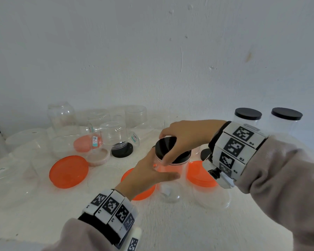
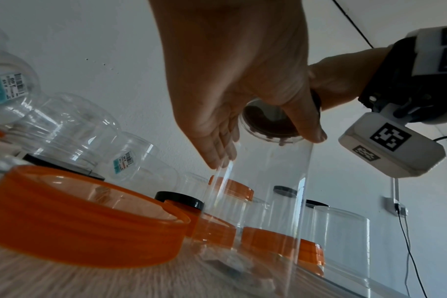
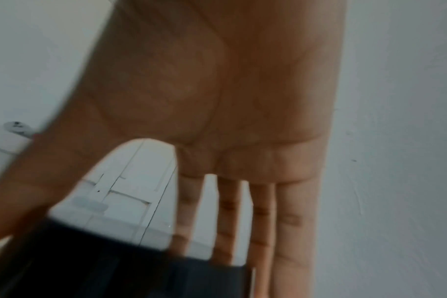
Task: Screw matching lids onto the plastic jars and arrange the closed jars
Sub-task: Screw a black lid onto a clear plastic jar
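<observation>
A tall clear plastic jar stands upright on the white table. My left hand grips its body from the left, thumb across the front. A black lid sits slightly tilted on the jar's mouth, and my right hand grips it from above, with the thumb on the near rim and fingers over the far rim. The left wrist view looks up through the jar at the lid's underside. The right wrist view is blurred and shows the palm over the black lid.
Two closed black-lidded jars stand at the back right. Orange lids lie around the held jar. An inverted jar on a black lid and several open clear jars crowd the back left, by the wall.
</observation>
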